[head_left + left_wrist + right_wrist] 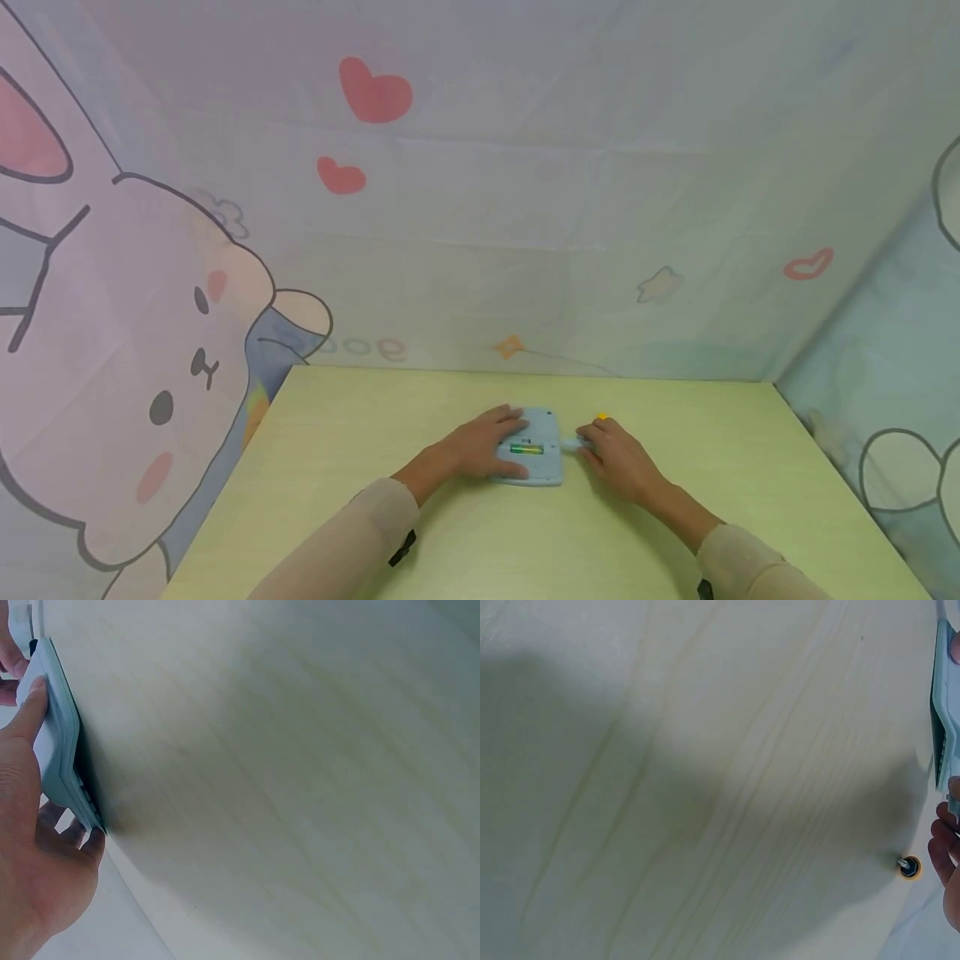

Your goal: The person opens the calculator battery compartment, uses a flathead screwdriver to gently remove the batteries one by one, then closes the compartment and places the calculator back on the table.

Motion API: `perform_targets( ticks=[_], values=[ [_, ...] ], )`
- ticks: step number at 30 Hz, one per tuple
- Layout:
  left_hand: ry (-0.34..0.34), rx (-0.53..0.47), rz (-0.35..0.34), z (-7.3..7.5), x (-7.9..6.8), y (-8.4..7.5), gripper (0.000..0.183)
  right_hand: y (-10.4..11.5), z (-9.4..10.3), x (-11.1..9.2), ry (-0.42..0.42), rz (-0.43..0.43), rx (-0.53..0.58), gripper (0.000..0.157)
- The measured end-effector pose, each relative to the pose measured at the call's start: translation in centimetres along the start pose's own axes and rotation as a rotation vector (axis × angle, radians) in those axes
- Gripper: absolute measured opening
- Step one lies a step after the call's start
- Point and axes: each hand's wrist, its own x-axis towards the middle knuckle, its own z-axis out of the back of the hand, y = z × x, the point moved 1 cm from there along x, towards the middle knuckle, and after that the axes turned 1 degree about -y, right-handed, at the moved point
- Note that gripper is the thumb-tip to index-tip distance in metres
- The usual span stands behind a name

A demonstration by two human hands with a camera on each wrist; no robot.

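A light blue calculator [542,423] lies back side up on the table, its battery compartment uncovered. Inside the compartment sits a green battery [527,449]. My left hand [483,446] spans the calculator's left part and holds it, thumb and fingers spread over its back and edges; the left wrist view shows the hand [45,862] gripping the calculator [64,742] by its rim. Just right of the calculator, my right hand [618,462] pinches a small light blue battery cover [572,444]. Fingers hide part of this cover.
A small screwdriver [909,868] with a yellow and black handle is on the table beyond the right hand; in the head view only its yellow end [602,416] shows. The pale wooden table [360,417] meets a printed cloth backdrop [487,208] behind.
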Motion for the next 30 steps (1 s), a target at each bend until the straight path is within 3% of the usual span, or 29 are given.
perform_targets(
  ticks=[11,22,30],
  values=[
    [-0.003,0.012,0.001,-0.3,0.1,0.2,0.089,-0.4,-0.8,-0.4,0.025,0.008,-0.004,0.026],
    [-0.006,0.016,0.007,-0.5,0.2,0.3,0.091,-0.4,-1.0,-0.5,-0.021,0.056,-0.004,0.026],
    [-0.004,0.017,0.007,-0.4,0.1,0.3,0.091,-0.5,-1.1,-0.5,-0.008,0.059,-0.008,0.026]
  ],
)
